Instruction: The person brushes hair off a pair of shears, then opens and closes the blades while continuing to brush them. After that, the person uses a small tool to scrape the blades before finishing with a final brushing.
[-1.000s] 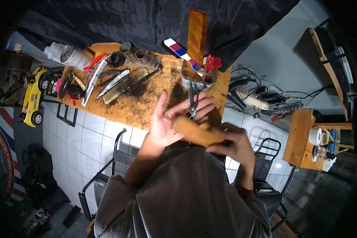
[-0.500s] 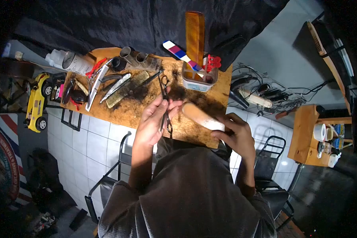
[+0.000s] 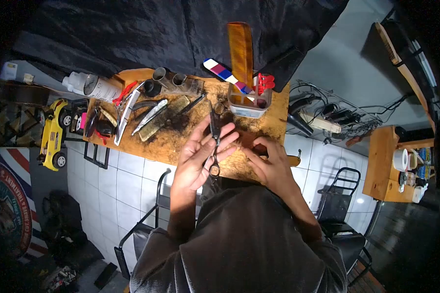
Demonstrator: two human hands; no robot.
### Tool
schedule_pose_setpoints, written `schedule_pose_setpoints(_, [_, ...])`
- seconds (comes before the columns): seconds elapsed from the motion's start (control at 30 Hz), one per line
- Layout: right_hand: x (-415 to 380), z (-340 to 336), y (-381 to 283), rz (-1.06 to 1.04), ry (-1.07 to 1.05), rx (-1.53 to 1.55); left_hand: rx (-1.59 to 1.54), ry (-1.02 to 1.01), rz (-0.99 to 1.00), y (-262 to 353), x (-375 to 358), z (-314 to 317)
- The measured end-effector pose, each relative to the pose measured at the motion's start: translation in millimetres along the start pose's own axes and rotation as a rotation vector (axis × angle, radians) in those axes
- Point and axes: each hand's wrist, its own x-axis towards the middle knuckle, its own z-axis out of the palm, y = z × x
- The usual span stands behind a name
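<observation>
Dark scissors (image 3: 214,128) lie across my left hand (image 3: 194,158), pinned under the thumb with the other fingers spread. Their blades point away from me and a finger ring hangs lowest. Close by on the right, my right hand (image 3: 275,168) has bent fingers, with thumb and forefinger apart. Part of what seems to be the brush (image 3: 294,160) sticks out beyond that hand at the table's right edge; the hand hides most of it. Hair clippings cover the wooden table (image 3: 166,146) under both hands.
A plastic tub (image 3: 247,110) holds an amber comb (image 3: 240,51), a striped handle (image 3: 221,71) and red clips (image 3: 265,82). Razors (image 3: 154,116), a white comb (image 3: 127,117) and metal cups (image 3: 161,75) stand or lie left. Hair dryer and clippers (image 3: 340,116) hang right.
My right hand has moved left toward the scissors; the brush that was in its fingers is now mostly hidden beneath it. My left fingers have spread around the scissors. The view has shifted slightly.
</observation>
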Motion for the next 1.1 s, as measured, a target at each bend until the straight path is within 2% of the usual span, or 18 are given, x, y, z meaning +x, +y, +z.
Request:
schedule_pose_setpoints(0.03, [-1.7,-0.1,1.2,-0.046,0.053,-0.011,0.001,-0.013,-0.017,-0.9,0.4,2.5])
schedule_pose_setpoints(0.17, [-1.6,-14.8,-4.2,0.097,0.276,0.393,0.030,-0.089,-0.099,-10.2,1.3,11.0])
schedule_pose_setpoints(0.27, [13.7,-45.7,-22.6,-0.045,0.247,0.278,-0.018,-0.180,-0.196,-20.6,-0.9,15.1])
schedule_pose_setpoints(0.3, [17.4,-50.8,-25.5,-0.083,0.178,0.168,-0.049,-0.213,-0.219,-23.4,-0.8,17.1])
schedule_pose_setpoints(0.37, [17.9,-43.1,-25.6,-0.042,0.141,0.154,-0.053,-0.285,-0.215,-25.6,-1.2,26.0])
schedule_pose_setpoints(0.43, [16.4,-40.3,-24.9,-0.027,0.089,0.155,-0.083,-0.271,-0.288,-22.4,0.8,26.4])
schedule_pose_setpoints(0.6, [11.6,-20.7,-24.8,0.061,0.218,0.434,-0.446,-0.244,-0.360,-21.4,0.8,26.5])
schedule_pose_setpoints(0.63, [11.5,-18.4,-24.4,0.091,0.228,0.507,-0.475,-0.152,-0.366,-21.0,0.1,30.9])
schedule_pose_setpoints(0.73, [15.0,-22.2,-24.5,0.108,0.135,0.442,-0.309,-0.186,-0.325,-28.4,1.9,16.1])
schedule_pose_setpoints(0.8, [15.8,-22.8,-25.6,0.127,0.148,0.397,-0.255,-0.238,-0.257,-31.4,4.6,-4.0])
schedule_pose_setpoints(0.87, [17.2,-28.6,-27.1,0.168,0.132,0.404,-0.117,-0.084,-0.121,-25.7,5.9,3.3])
schedule_pose_setpoints(0.9, [18.2,-29.7,-30.5,0.154,0.189,0.360,-0.208,-0.102,-0.099,-20.6,6.1,1.7])
schedule_pose_setpoints(1.0, [14.7,-20.1,-22.6,0.081,0.134,0.270,-0.396,-0.108,0.004,-11.8,9.6,2.5])
schedule_pose_setpoints(1.1, [11.8,-9.8,-16.6,-0.004,0.140,0.255,-0.433,-0.073,0.101,-4.3,12.5,6.7])
